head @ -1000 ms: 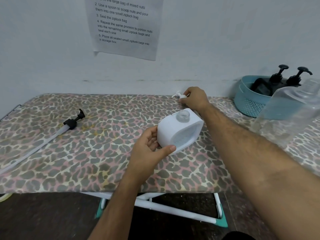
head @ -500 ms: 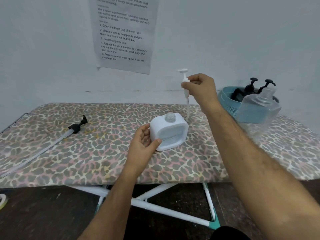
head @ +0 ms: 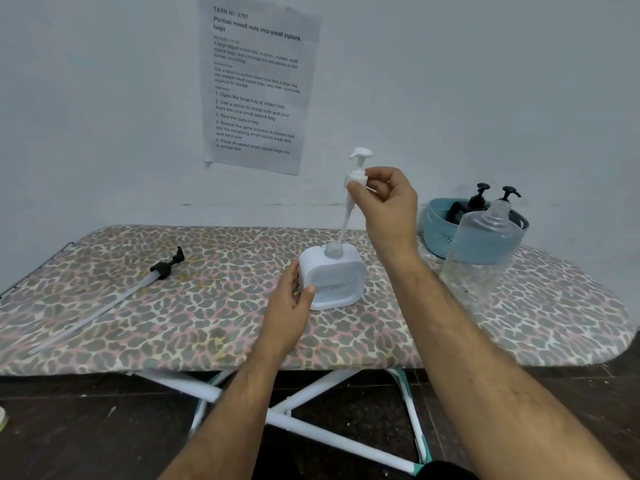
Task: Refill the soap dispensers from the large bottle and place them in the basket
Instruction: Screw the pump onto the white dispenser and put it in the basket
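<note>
A white square soap dispenser (head: 337, 282) stands upright in the middle of the leopard-print ironing board (head: 207, 323). My left hand (head: 289, 306) grips its left side. My right hand (head: 386, 199) pinches the collar of a white pump (head: 356, 178) held above the dispenser, and the tip of the pump's tube enters the open neck. The large clear bottle (head: 485, 251) stands uncapped at the right. Behind it sits a blue basket (head: 436, 230) holding two black-pump dispensers (head: 479, 199).
A black pump with a long clear tube (head: 138, 285) lies at the left of the board. A printed sheet (head: 256, 84) hangs on the wall behind. The board's white legs (head: 311, 420) cross over a dark floor below.
My right hand picked the white pump up from the board's far edge, raised it, and brought its tube down to the dispenser's neck. My left hand set the tilted dispenser upright.
</note>
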`<state>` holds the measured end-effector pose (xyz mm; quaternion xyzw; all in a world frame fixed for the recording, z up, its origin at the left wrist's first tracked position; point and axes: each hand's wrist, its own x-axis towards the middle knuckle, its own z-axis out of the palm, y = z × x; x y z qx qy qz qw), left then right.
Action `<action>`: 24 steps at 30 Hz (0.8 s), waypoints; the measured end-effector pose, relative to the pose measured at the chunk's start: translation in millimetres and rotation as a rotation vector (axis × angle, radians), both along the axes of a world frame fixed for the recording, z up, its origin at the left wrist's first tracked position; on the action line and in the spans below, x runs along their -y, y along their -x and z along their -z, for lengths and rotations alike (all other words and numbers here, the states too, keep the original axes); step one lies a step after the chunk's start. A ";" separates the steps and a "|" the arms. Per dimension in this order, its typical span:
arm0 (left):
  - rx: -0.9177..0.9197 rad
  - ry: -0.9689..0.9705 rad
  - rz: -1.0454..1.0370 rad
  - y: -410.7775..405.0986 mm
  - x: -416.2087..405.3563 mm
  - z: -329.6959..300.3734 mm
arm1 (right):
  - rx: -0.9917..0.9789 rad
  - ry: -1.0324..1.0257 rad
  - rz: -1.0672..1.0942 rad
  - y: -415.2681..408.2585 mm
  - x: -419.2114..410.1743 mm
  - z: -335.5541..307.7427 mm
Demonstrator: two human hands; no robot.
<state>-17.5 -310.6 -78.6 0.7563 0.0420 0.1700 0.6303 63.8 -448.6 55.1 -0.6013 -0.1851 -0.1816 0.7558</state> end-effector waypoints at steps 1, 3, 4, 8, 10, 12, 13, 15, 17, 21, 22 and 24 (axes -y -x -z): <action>0.002 0.002 0.001 -0.1 0.0 -0.1 | 0.001 0.008 -0.007 1.1 -1.7 1.6; 0.004 0.002 -0.001 -0.6 -0.3 -0.2 | -0.002 0.035 -0.015 2.2 -3.6 6.0; 0.005 0.004 -0.001 -0.6 -0.2 -0.2 | -0.005 0.045 -0.021 2.5 -4.1 8.7; 0.009 0.012 0.001 -0.3 0.0 0.0 | -0.020 0.084 -0.054 3.5 -3.6 21.0; 0.012 0.017 0.000 -0.4 0.5 -0.3 | -0.021 0.129 -0.061 3.3 -3.0 28.9; 0.012 0.026 -0.002 -0.9 0.5 -0.2 | -0.023 0.170 -0.070 4.2 -3.3 36.7; 0.012 0.025 -0.004 -1.3 0.4 0.4 | -0.028 0.182 -0.076 4.8 -3.5 40.3; 0.012 0.025 -0.003 -1.3 0.4 0.7 | -0.047 0.195 -0.099 5.9 -3.5 46.9; 0.012 0.026 -0.003 -2.2 -0.4 1.8 | -0.067 0.217 -0.127 6.4 -3.9 53.7; 0.013 0.024 -0.003 -2.8 -1.0 3.0 | -0.081 0.256 -0.134 5.5 -4.3 64.7; 0.013 0.020 -0.004 -2.9 -1.2 3.4 | -0.087 0.263 -0.135 5.4 -4.2 66.2; 0.015 0.009 -0.005 -2.8 -1.6 4.1 | -0.095 0.275 -0.140 4.6 -3.6 69.9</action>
